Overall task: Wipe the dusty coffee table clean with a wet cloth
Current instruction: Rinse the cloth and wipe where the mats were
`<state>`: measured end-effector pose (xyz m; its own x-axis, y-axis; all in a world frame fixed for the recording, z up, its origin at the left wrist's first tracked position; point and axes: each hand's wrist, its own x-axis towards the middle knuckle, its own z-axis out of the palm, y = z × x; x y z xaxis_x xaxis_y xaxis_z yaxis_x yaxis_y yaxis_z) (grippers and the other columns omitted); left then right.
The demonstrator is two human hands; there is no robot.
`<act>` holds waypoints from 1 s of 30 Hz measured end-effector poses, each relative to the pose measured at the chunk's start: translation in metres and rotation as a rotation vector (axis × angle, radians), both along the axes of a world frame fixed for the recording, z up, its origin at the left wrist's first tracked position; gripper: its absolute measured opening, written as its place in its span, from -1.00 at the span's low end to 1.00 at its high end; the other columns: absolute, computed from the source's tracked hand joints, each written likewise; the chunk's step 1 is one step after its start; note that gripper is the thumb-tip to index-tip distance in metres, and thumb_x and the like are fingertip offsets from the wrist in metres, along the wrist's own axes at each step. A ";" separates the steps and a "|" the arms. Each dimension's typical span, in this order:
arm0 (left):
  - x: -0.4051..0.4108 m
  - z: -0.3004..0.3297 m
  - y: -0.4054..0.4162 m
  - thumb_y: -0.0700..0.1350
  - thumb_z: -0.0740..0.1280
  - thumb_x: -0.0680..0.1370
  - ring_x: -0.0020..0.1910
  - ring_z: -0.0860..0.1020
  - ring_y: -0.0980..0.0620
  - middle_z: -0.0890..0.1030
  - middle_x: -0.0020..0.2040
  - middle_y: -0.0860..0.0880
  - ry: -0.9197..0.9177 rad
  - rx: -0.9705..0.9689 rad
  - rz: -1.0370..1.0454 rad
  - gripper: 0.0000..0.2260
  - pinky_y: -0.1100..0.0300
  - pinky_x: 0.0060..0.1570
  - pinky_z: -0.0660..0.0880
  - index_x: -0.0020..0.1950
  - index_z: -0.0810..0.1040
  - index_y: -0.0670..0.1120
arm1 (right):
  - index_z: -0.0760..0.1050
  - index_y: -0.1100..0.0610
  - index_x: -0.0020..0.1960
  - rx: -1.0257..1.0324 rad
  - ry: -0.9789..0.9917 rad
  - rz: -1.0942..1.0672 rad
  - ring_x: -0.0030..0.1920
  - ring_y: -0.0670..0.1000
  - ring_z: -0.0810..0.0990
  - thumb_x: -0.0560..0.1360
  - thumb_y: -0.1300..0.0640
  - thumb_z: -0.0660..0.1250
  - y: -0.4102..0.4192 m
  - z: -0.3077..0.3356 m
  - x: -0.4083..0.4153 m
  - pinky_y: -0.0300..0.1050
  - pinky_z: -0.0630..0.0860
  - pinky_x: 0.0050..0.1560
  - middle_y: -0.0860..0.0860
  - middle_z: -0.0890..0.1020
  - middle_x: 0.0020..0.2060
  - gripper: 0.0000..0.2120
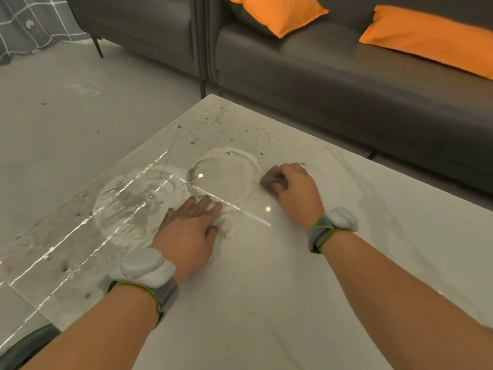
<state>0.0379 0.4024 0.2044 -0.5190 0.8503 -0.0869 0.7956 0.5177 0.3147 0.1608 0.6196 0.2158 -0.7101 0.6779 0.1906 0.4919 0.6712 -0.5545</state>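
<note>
A white marble coffee table (280, 276) fills the lower view. Its far left part carries grey dust, dark specks and two round wiped rings. My right hand (293, 188) grips a small grey cloth (268, 180), bunched under the fingers and pressed on the tabletop just right of the nearer ring. My left hand (189, 231) lies flat on the table with straight fingers, at the edge of the dusty area. Both wrists wear grey bands with white trackers.
A dark grey sofa (346, 84) with two orange cushions (432, 38) runs along the table's far side. A second grey seat (138, 25) stands at the back left. Pale floor (66, 124) lies to the left of the table.
</note>
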 end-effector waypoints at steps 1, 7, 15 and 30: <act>0.000 0.000 0.000 0.03 0.12 0.61 0.54 0.06 0.04 0.12 0.55 0.16 -0.007 0.001 0.006 -0.55 -0.04 0.48 0.03 0.51 0.18 0.21 | 0.58 0.08 0.02 -0.056 0.025 0.026 0.08 0.06 0.54 0.41 0.28 0.38 0.002 0.002 0.002 -0.11 0.44 0.17 0.03 0.56 0.01 -0.79; -0.005 -0.003 0.000 0.05 0.12 0.61 0.54 0.07 0.04 0.12 0.55 0.16 0.018 0.005 -0.020 -0.54 -0.04 0.48 0.07 0.51 0.17 0.22 | 0.57 0.10 0.02 0.004 0.065 -0.476 0.06 0.13 0.55 0.46 0.19 0.34 0.060 0.013 0.035 -0.06 0.48 0.09 0.09 0.55 0.05 -0.86; -0.009 0.000 0.018 0.03 0.12 0.61 0.54 0.06 0.05 0.13 0.55 0.15 0.002 0.006 0.014 -0.55 0.01 0.48 0.04 0.51 0.19 0.20 | 0.60 0.08 0.09 -0.004 0.063 -0.054 0.10 0.07 0.49 0.48 0.15 0.35 0.030 -0.005 -0.024 -0.09 0.43 0.17 0.06 0.54 0.07 -0.80; -0.014 -0.005 0.040 0.05 0.11 0.61 0.55 0.02 0.07 0.09 0.56 0.17 -0.008 0.016 0.047 -0.54 -0.01 0.49 -0.04 0.51 0.14 0.24 | 0.59 0.09 0.10 0.108 0.002 -0.128 0.12 0.13 0.49 0.50 0.15 0.31 0.086 -0.009 -0.025 -0.07 0.39 0.15 0.12 0.55 0.08 -0.80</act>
